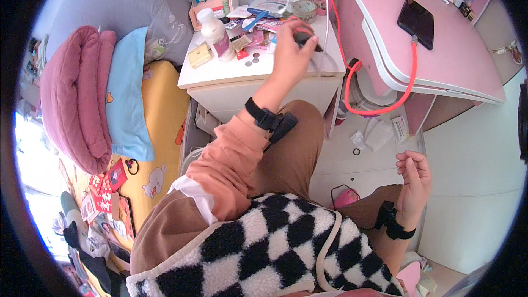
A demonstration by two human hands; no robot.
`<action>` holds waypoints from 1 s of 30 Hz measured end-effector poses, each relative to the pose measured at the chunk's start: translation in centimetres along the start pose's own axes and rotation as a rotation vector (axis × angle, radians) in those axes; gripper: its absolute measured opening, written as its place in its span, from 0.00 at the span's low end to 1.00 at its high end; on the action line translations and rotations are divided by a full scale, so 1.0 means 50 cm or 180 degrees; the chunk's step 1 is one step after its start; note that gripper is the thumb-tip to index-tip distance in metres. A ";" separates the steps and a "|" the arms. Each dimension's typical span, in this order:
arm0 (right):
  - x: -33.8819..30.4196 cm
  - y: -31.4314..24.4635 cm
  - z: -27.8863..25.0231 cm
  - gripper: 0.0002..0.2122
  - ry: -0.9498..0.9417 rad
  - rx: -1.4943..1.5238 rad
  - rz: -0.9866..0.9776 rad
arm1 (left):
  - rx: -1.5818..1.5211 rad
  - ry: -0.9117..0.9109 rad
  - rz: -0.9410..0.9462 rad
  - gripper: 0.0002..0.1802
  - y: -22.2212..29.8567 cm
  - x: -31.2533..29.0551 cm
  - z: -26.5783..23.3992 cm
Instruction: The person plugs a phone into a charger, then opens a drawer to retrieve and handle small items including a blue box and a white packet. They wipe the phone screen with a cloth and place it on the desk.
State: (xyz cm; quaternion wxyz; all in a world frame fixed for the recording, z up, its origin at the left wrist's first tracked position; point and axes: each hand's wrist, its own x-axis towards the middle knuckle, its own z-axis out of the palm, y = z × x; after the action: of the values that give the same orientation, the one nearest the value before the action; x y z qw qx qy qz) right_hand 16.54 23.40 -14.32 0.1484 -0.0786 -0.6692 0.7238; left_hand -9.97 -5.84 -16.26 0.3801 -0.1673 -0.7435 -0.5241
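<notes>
Left hand [296,49] gripped a small dark object [302,36]; loosened fingers could have dropped it. Right hand [414,181] curled loosely, empty.

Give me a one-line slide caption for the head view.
Left hand holds a dark object over a cluttered white cabinet; right hand loosely curled.

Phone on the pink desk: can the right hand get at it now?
Probably, with a stretch: the right hand looks empty and nothing covers the phone; a red cable is plugged into it.
</notes>
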 end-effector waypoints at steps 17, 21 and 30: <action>-0.014 0.000 -0.003 0.07 0.0152 0.0035 0.0034 | -0.1508 0.1043 0.1263 0.17 0.272 0.090 -0.138; -0.012 -0.008 0.000 0.07 0.0112 0.0021 0.0049 | -0.2316 0.0459 0.1324 0.13 0.336 0.133 -0.119; -0.029 -0.017 -0.004 0.07 0.0105 0.0077 0.0033 | -0.3476 -0.0887 0.0386 0.05 0.282 0.360 0.077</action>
State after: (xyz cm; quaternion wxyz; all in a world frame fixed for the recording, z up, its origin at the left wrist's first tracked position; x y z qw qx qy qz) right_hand 18.07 23.19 -13.62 0.1566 -0.0923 -0.6574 0.7313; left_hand -14.11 0.51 5.63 0.1661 -0.4497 -0.3967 -0.7828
